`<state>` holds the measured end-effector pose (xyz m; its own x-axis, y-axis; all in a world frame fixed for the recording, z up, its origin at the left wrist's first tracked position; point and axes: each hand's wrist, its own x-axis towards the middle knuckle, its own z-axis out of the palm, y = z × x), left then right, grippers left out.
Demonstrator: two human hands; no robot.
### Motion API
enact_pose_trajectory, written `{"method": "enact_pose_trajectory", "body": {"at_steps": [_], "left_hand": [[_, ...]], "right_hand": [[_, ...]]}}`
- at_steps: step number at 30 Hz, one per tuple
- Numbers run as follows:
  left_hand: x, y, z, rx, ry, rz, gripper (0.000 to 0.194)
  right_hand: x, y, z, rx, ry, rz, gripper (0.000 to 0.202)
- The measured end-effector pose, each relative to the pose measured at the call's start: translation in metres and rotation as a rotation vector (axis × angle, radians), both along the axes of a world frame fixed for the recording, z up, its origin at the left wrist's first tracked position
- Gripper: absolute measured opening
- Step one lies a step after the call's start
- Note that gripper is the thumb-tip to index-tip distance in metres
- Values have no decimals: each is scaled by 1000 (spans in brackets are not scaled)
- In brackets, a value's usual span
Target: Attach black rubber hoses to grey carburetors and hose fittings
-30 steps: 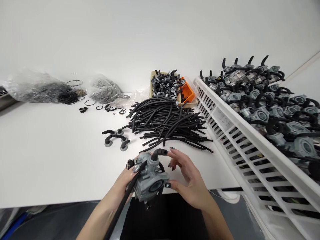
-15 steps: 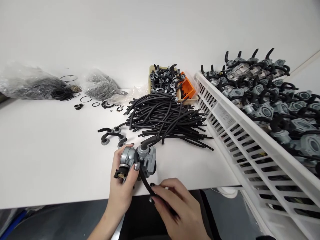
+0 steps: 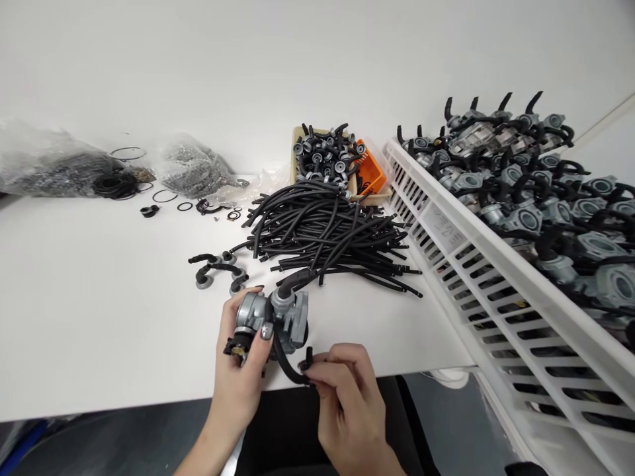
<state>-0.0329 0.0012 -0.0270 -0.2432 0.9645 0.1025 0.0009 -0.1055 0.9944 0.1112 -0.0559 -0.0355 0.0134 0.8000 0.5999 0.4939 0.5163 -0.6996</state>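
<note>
My left hand is wrapped round a grey metal carburetor, with the thumb pressed on the black hose running down its front. A black elbow tube rises from the round cap on top. Closed in a pinch, my right hand grips the lower end of that hose just right of the carburetor, above the table's front edge. A short black stub sticks up at its fingertips; whether it is part of the hose I cannot tell. Several caps with black elbows lie left of the carburetor.
A pile of black hoses lies behind the carburetor. Beyond it stand a yellowish bin of capped elbows and an orange bin. A white slatted crate of carburetors flanks the right. Plastic bags and rings lie back left.
My right hand has shifted its pinch to the hose's end, and the hose now bends more to the right. A short black stub shows at the fingertips. My left hand still holds the carburetor.
</note>
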Motion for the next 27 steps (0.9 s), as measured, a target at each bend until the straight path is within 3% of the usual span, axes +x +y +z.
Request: {"method": "enact_pose_trajectory", "body": {"at_steps": [6,16,21,27], "left_hand": [[-3,0,-3,-51,-33,-66,49],[-2,-1,-3,-82,-12,-48,46],[-2,-1,-3,-91,-23,-47,47],[-3,-2,-4,-100,-34,-51,46]], "right_hand": [[-3,9,-11,-54,58,111,30],[-6,15,-7,-104,138,60,32],[-2,13,-1,-216,196,45,26],[3,25,12,-505,444,250,78]]}}
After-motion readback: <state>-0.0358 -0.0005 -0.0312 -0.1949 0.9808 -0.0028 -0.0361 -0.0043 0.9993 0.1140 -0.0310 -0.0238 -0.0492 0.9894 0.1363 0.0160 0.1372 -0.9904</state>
